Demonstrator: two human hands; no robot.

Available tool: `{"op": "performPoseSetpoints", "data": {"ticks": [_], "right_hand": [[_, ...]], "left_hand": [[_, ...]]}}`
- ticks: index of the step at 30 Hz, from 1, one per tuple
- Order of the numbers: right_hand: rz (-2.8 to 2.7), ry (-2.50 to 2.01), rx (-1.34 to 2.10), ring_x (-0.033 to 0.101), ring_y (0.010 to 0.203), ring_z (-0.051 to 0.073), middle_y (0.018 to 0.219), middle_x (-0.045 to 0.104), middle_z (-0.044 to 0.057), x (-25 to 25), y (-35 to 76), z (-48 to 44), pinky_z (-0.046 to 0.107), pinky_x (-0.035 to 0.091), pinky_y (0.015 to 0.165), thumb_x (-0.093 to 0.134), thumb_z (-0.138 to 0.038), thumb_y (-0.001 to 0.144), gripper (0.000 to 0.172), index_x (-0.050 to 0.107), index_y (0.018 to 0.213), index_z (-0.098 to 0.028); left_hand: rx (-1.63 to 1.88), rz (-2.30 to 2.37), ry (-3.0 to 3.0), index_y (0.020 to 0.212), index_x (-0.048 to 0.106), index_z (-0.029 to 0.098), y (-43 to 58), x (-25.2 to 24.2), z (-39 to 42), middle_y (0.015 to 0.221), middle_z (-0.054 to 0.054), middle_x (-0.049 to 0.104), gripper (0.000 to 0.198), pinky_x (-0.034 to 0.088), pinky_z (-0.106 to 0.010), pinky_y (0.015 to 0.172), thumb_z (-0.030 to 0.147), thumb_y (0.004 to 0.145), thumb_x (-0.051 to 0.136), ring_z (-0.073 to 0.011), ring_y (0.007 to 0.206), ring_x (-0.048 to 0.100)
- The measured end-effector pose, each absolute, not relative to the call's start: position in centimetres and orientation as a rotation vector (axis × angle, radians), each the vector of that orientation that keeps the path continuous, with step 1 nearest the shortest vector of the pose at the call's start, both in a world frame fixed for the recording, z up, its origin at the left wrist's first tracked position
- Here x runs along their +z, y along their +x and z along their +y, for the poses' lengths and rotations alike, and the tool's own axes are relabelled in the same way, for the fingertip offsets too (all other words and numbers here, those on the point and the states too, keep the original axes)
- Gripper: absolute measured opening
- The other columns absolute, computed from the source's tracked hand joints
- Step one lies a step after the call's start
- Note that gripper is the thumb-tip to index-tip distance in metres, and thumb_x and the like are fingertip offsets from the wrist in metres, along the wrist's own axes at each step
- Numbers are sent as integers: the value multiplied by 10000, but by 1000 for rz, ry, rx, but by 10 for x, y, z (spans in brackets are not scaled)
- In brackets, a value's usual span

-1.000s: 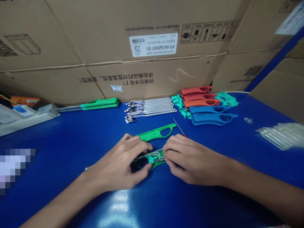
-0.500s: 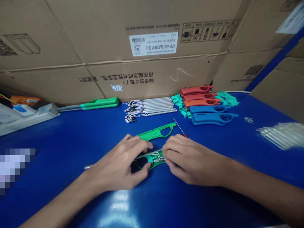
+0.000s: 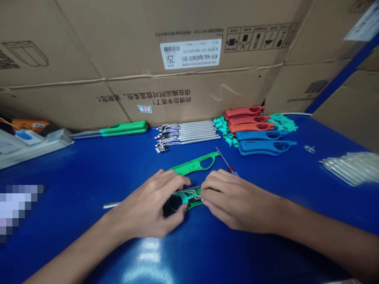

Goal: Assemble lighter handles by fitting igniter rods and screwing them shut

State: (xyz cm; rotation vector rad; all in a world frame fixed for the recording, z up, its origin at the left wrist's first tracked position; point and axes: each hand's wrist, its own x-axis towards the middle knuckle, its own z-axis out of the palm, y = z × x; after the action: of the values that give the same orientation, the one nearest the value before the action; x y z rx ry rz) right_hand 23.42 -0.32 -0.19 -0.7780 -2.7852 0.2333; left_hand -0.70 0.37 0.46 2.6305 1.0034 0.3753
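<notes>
Low over the blue table, a green lighter housing half (image 3: pixel 194 205) lies open side up between my hands. It contains a teal trigger (image 3: pixel 184 197), white wires (image 3: pixel 194 194) and a dark part. My left hand (image 3: pixel 155 201) is closed around its trigger end, thumb against the trigger. The fingers of my right hand (image 3: pixel 233 199) are pinched together at the other end, over the wires; their tips hide what they grip. A metal tube (image 3: pixel 111 205) sticks out left of my left wrist. Just behind my hands lies a matching green housing half (image 3: pixel 194 163).
A screwdriver (image 3: pixel 227 163) lies behind my right hand. Farther back are metal tubes with wires (image 3: pixel 198 132), teal pieces (image 3: pixel 229 138), red housings (image 3: pixel 244 113), blue housings (image 3: pixel 263 148) and green lighters (image 3: pixel 126 128). A power strip (image 3: pixel 56 142) stands left, before a cardboard wall (image 3: pixel 133 47).
My right hand has shifted slightly left and down along the green housing half, baring more of the screwdriver handle. My left hand stays nearly still; the metal tube's end has moved slightly left.
</notes>
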Motion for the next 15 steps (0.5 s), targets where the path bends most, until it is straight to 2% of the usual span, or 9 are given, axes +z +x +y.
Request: {"op": "performPoseSetpoints", "data": {"ticks": [15], "right_hand": [[-2844,-732,143,502,936,215,1011,624,89,-2,235,-3,353,444,825,469,-109,962,176,643,981,-128]], "left_hand": [[306,1008,2674,1122,527,231,-8,9,5,1025,-48,673,272,393,-613,1025,244,853,563,-254,965,654]]}}
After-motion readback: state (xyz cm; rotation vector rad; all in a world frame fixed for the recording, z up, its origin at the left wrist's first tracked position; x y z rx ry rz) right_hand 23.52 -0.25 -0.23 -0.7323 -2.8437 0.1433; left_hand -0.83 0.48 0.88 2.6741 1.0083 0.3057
